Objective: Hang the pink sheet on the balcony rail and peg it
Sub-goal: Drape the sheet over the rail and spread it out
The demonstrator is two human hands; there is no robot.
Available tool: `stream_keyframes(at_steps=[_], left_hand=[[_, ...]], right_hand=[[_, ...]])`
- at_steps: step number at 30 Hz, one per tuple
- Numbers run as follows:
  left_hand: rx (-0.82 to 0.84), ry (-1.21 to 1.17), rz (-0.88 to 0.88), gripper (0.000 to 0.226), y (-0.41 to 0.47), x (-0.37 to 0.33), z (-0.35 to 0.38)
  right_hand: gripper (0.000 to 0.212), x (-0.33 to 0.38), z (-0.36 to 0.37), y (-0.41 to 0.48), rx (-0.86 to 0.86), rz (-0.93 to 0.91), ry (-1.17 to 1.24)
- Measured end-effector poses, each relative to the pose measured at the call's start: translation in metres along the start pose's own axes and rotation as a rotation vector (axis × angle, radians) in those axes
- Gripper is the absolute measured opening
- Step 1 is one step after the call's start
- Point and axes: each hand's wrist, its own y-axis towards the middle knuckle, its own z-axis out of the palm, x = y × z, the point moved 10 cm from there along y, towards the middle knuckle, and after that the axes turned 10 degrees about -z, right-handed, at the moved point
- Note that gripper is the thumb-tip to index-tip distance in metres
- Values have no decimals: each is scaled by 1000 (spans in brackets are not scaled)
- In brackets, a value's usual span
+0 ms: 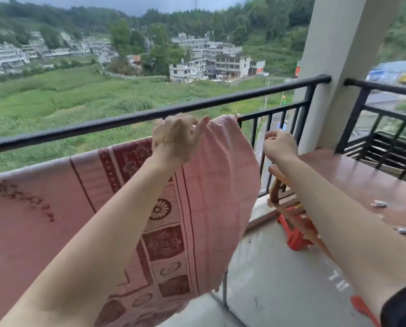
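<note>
— Item one, the pink sheet (211, 185)?
— Draped over the lower bar of the black balcony rail (197, 106), hanging down on the balcony side. Dark red patterned borders; its right end bunches up near the rail's thin uprights.

— Left hand (177, 140)?
— Raised at the sheet's top edge, fingers pinching the cloth at the bar. A pale wooden peg (160, 139) sits held against the palm side.

— Right hand (280, 146)?
— Apart from the sheet, just right of it, near the uprights. Fingers curled in loosely; whether they grip anything, I cannot tell.

— Other entries?
— Brown wooden table (362, 175) at right, a few small pale objects (379, 204) on it, too blurred to name. White pillar (334, 67) behind. Red plastic stool (296, 234) under the table. Wet grey floor (280, 279).
</note>
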Motion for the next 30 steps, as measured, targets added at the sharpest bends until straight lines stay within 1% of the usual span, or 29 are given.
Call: stream_keyframes(at_steps=[2, 4, 6, 8, 10, 11, 12, 14, 15, 16, 18, 19, 21, 23, 24, 25, 26, 27, 28, 29, 30], left_hand=[[17, 64, -29, 56, 1, 9, 5], [73, 127, -73, 56, 3, 19, 9], [125, 153, -96, 54, 4, 25, 13], [156, 128, -108, 47, 7, 31, 17], [116, 82, -89, 39, 7, 36, 16], [75, 64, -79, 36, 7, 37, 13], [41, 45, -79, 34, 7, 37, 11], [10, 1, -101, 32, 9, 37, 9], [3, -24, -109, 30, 10, 36, 9], [2, -43, -111, 30, 11, 35, 9], [-4, -63, -90, 29, 15, 31, 8], [-22, -70, -76, 28, 17, 29, 5], [-83, -90, -55, 25, 21, 26, -4], [-137, -111, -41, 24, 24, 21, -11], [-131, -104, -42, 26, 26, 21, -10], [-94, -89, -52, 29, 27, 22, -4], [-34, -47, -67, 34, 26, 24, 5], [18, 39, -66, 39, 22, 24, 14], [32, 146, -38, 44, 16, 23, 22], [19, 232, -4, 46, 11, 20, 25], [-3, 268, 15, 48, 8, 17, 25]], right_hand=[[33, -15, 7, -4, 14, 72, 126], [33, -4, 22, -1, 67, 106, 322], [46, 23, 34, 3, 144, 74, 405], [61, 49, 46, 6, 198, 6, 409], [64, 63, 52, 12, 180, -26, 415], [63, 66, 55, 15, 180, -12, 450], [67, 67, 60, 17, 206, 35, 502], [89, 60, 72, 23, 289, 127, 555], [95, 59, 73, 26, 323, 141, 531], [89, 59, 72, 28, 349, 137, 484], [58, 70, 62, 35, 338, 73, 432], [45, 75, 55, 43, 296, 29, 448], [27, 84, 37, 52, 183, -26, 605], [23, 76, 28, 60, 64, 11, 844], [19, 66, 22, 61, -17, 27, 862], [11, 53, 16, 60, -65, 39, 777], [18, 40, 16, 57, -67, 57, 646], [36, 26, 19, 52, -27, 82, 489], [50, 12, 24, 46, 19, 109, 349], [57, 0, 28, 41, 53, 127, 249], [56, -6, 29, 37, 44, 122, 183]])
